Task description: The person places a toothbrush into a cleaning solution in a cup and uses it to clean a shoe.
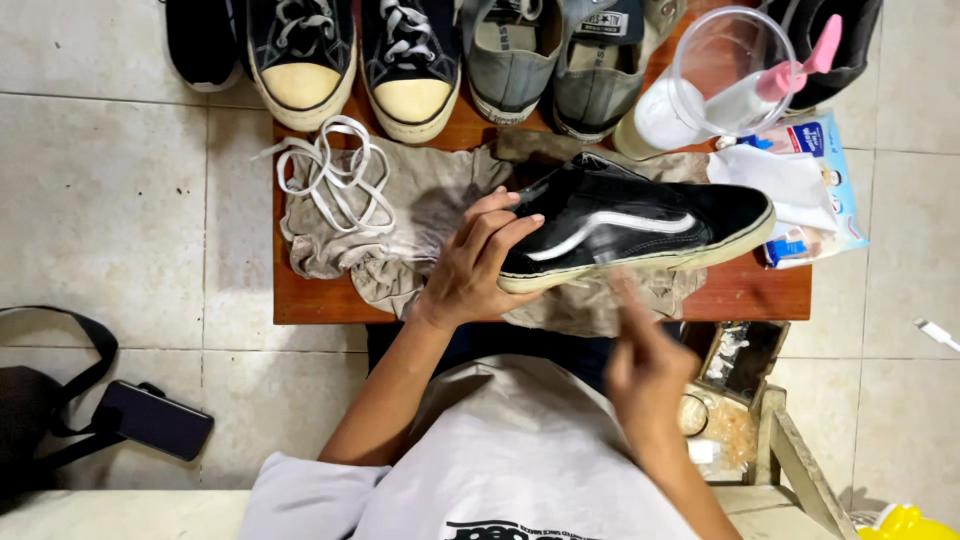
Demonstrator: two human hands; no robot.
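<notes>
- The left hand (468, 268) grips the heel end of a black shoe (640, 225) with a white stripe, holding it on its side over a stained cloth (420, 205).
- The right hand (645, 365) is blurred just below the sole; whether its fingers hold anything I cannot tell.
- This looks like mid-cleaning; the next move needs a firm hold on the shoe.
- Loose white laces (335, 175) lie on the cloth.
- It all sits on a small wooden table (760, 295) on a tiled floor (100, 200).

A home shoe-cleaning corner: a low wooden counter (760, 295) on a tiled floor (120, 200), lined with sneakers (302, 60), rags (420, 215) and a cleaner bottle (670, 118).
</notes>
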